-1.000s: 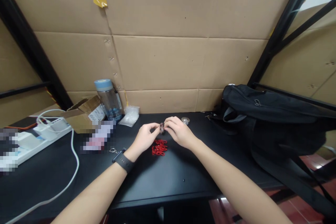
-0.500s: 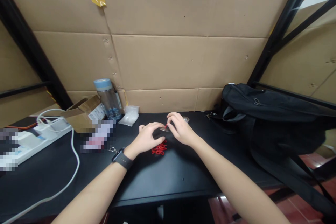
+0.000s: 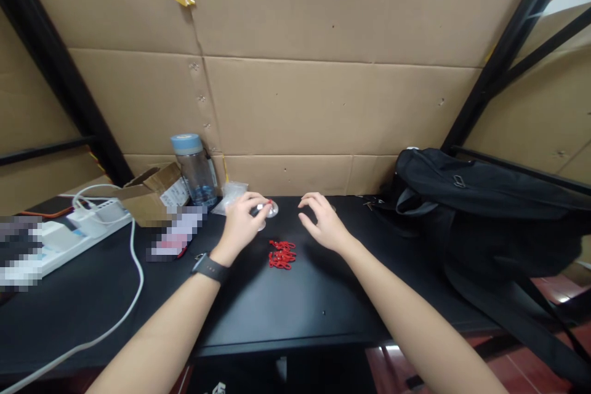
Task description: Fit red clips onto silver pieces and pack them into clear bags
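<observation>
My left hand [image 3: 244,217], with a dark watch [image 3: 210,267] on its wrist, is closed in a pinch at the left of the black table. Between its fingertips is a small shiny clear round piece [image 3: 273,209] with a bit of red at its top; its exact kind is too small to make out. My right hand [image 3: 322,221] hovers to the right, thumb and fingers apart and nothing between them. On the table below and between both hands lie several red knotted cords [image 3: 282,255] in a little group.
A clear bottle with blue lid [image 3: 196,172], an opened cardboard box [image 3: 150,203] and a clear plastic bag [image 3: 226,197] stand at the back left. A white power strip [image 3: 99,231] with a cable lies far left. A black backpack [image 3: 489,215] fills the right side.
My hands were together over a bit of red cord; they have moved apart, the left one going left with the clear piece. The red cords on the table are now uncovered.
</observation>
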The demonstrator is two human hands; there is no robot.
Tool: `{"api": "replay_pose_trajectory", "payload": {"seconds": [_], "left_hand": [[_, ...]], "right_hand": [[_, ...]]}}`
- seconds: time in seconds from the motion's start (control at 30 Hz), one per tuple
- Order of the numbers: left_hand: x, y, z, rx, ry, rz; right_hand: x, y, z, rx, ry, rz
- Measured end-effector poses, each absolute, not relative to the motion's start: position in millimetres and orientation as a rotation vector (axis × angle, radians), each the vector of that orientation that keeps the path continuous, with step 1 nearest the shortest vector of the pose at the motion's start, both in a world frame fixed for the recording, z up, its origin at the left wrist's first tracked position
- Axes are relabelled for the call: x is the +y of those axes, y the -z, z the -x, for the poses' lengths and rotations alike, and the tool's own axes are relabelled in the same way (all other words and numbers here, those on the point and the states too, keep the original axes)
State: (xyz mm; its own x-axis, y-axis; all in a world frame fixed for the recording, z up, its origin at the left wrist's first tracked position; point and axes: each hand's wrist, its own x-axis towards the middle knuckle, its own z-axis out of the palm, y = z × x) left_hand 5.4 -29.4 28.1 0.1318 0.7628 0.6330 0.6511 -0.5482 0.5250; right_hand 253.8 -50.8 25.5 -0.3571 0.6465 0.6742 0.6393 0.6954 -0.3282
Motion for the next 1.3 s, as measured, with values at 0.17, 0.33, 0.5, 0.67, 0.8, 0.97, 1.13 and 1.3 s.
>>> {"api": "replay_pose_trajectory", "payload": {"seconds": [0.17,0.33,0.5,0.67,0.8,0.97,1.13,1.3], "left_hand": [[-3,-18,26,1.625,-1.404,-2.099],[6,0,13,1.444,-1.193,-2.266],[12,13,-4,1.495,-1.0,-2.351],[15,17,-1,1.473,-0.908,-2.356],[17,16,5,1.45,-0.845,-2.403],[18,9,20,1.504,-0.765,-2.483],[19,0,45,1.718,-0.663,-2.501],[25,5,64,2.03,-0.51,-2.387]], "right_hand": [[-27,-17,-291,-2.047,0.064,1.304],[-8,-2,-316,-2.045,0.003,1.718],[-3,4,-321,-2.071,-0.062,1.814],[-1,6,-323,-2.048,-0.06,1.813],[0,7,-324,-2.049,-0.078,1.816],[-2,7,-320,-2.043,0.0,1.782],[-5,10,-309,-2.102,0.084,1.625],[-7,12,-302,-2.142,0.062,1.599]]}}
